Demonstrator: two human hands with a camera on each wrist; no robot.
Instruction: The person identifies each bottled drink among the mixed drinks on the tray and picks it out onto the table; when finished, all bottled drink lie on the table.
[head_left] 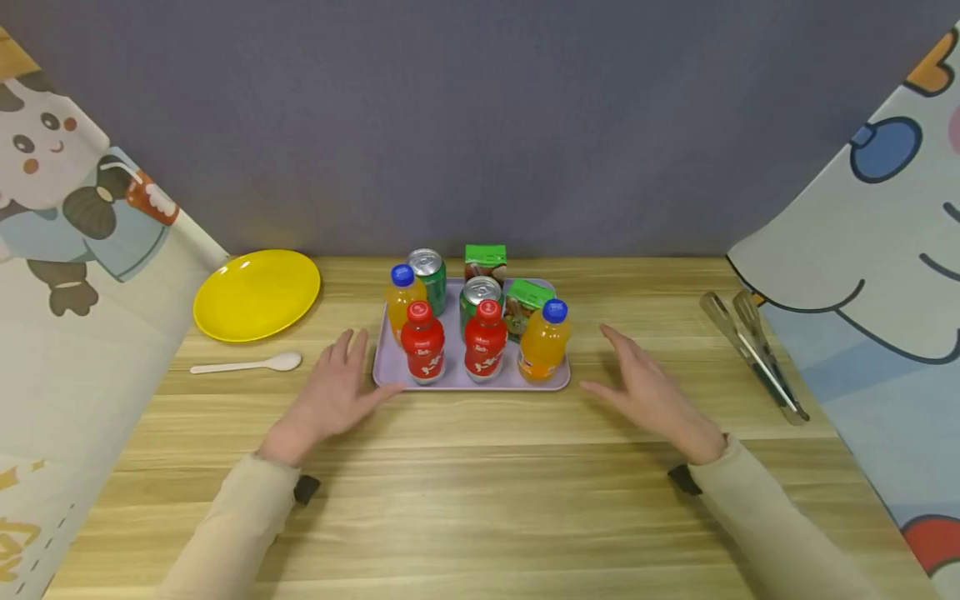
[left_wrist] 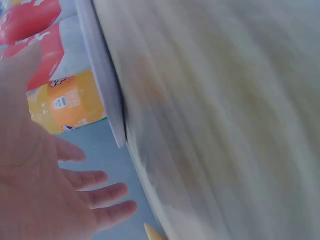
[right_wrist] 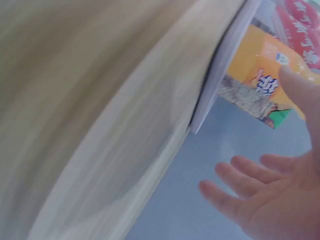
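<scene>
Lilac tray rests on wood-grain table before grey backdrop.

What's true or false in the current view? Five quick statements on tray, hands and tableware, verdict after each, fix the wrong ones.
1. Two red bottles stand on the purple tray. True.
2. The yellow plate lies to the right of the tray. False: it lies to the left.
3. The white spoon is nearer to the left hand than to the right hand. True.
4. The right hand grips an orange bottle. False: it holds nothing, and both orange bottles stand on the tray.
5. The tongs lie on the tray. False: they lie on the table, to the right of the tray.
</scene>
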